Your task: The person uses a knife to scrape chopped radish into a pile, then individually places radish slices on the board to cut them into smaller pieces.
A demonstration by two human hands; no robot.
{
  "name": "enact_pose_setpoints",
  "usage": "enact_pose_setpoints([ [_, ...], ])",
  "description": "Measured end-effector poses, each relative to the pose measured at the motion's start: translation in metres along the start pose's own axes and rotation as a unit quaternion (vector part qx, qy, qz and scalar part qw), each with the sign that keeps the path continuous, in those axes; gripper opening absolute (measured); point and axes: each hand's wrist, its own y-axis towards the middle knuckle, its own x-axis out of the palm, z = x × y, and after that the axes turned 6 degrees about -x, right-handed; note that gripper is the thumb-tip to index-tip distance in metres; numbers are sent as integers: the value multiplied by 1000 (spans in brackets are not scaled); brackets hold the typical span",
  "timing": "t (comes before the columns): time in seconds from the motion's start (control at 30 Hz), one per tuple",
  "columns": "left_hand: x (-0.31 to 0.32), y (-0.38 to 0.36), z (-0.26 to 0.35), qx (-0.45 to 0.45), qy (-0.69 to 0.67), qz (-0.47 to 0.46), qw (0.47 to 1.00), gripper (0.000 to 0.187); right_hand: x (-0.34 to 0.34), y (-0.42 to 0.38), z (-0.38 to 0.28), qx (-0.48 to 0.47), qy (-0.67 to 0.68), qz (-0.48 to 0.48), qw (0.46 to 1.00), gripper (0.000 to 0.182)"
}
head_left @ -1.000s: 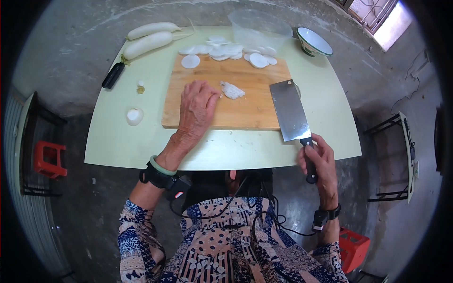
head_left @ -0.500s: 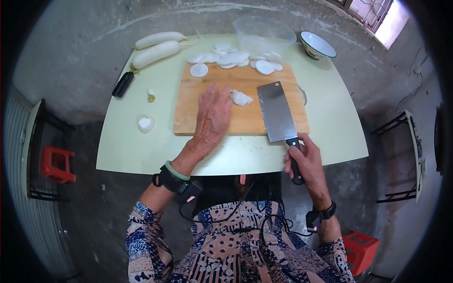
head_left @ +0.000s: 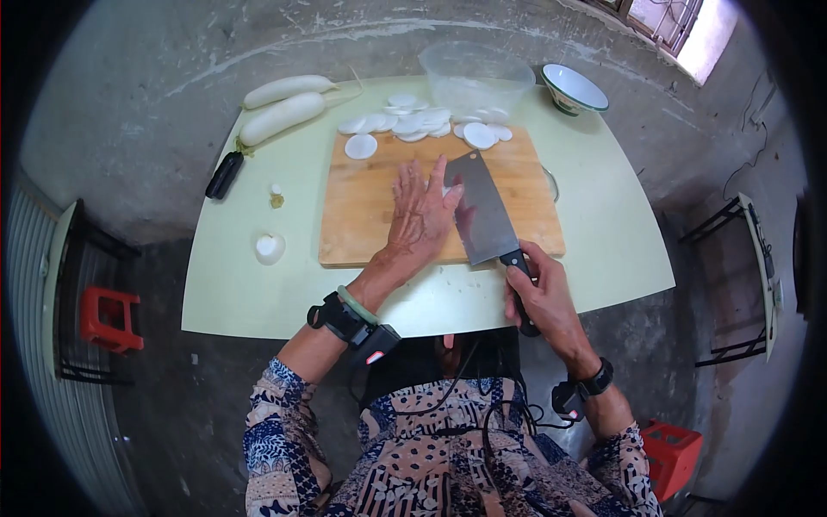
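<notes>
My right hand (head_left: pixel 544 291) is wrapped round the black handle of a cleaver (head_left: pixel 484 211), whose broad blade lies slanted over the wooden cutting board (head_left: pixel 362 202). Beside the blade's left edge my left hand (head_left: pixel 424 211) is open, fingers spread, with the thumb side against or very near the steel. Of the small white chopped heap, only a sliver (head_left: pixel 447 191) shows between the left hand and the blade. Round white radish slices (head_left: pixel 418 123) overlap along the board's back edge, and one separate slice (head_left: pixel 361 146) lies at its back left.
Two whole white radishes (head_left: pixel 282 119) lie at the table's back left, near a black object (head_left: pixel 225 176). A cut radish end (head_left: pixel 269 248) and a small scrap (head_left: pixel 276 199) sit left of the board. Behind it stand a clear plastic tub (head_left: pixel 474 69) and a bowl (head_left: pixel 575 88).
My left hand has moved right to the blade, covering most of the white heap. The cleaver in my right hand has shifted left towards it. The view has tilted slightly.
</notes>
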Motion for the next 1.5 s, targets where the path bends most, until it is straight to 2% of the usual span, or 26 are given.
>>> enact_pose_setpoints([
  [0.2, -2, -2, -4, 21, -35, 18, 999, 64, 23, 8, 6, -15, 29, -33, 999, 36],
  [0.3, 3, -2, -4, 3, -46, 57, 997, 63, 39, 10, 6, -20, 42, -46, 998, 37],
  [0.47, 1, 0, -5, -19, -63, 64, 996, 62, 53, 13, 10, -23, 65, -50, 996, 36],
  [0.63, 0, 4, -11, 2, -74, 80, 994, 54, 52, 16, 16, -15, 165, -72, 984, 34],
  [0.7, -6, 12, -13, 48, -144, 140, 978, 44, 43, 18, 20, -8, 185, -84, 979, 36],
  [0.73, -9, 15, -16, 51, -143, 140, 978, 44, 38, 18, 22, 2, 204, -94, 974, 38],
  [0.8, -33, 16, -7, 61, -289, 174, 939, 38, 27, 17, 25, 2, 221, -87, 971, 38],
  [0.83, -40, 16, -6, 55, -300, 187, 934, 39, 21, 16, 23, 8, 222, -88, 971, 37],
  [0.93, -64, 12, -8, 13, -313, 160, 936, 40, -1, 15, 23, 9, 219, -82, 972, 36],
  [1.0, -66, 15, -10, 5, -332, 175, 927, 41, -18, 10, 16, 3, 202, -73, 977, 38],
  [1.07, -76, 13, -8, 10, -415, 120, 902, 43, -32, 3, 8, 11, 192, -64, 979, 39],
  [1.2, -93, 9, 14, 31, -433, 85, 897, 39, -58, -7, -6, 1, 191, -38, 981, 39],
  [1.27, -100, 9, 26, 52, -395, 45, 916, 34, -66, -12, -12, 0, 194, -36, 980, 39],
  [1.4, -111, 6, 70, 100, -387, 75, 914, 27, -78, -18, -25, -38, 188, -35, 981, 40],
  [1.5, -119, 21, 91, 131, -322, 67, 935, 26, -90, -9, -36, -100, 169, -35, 980, 41],
])
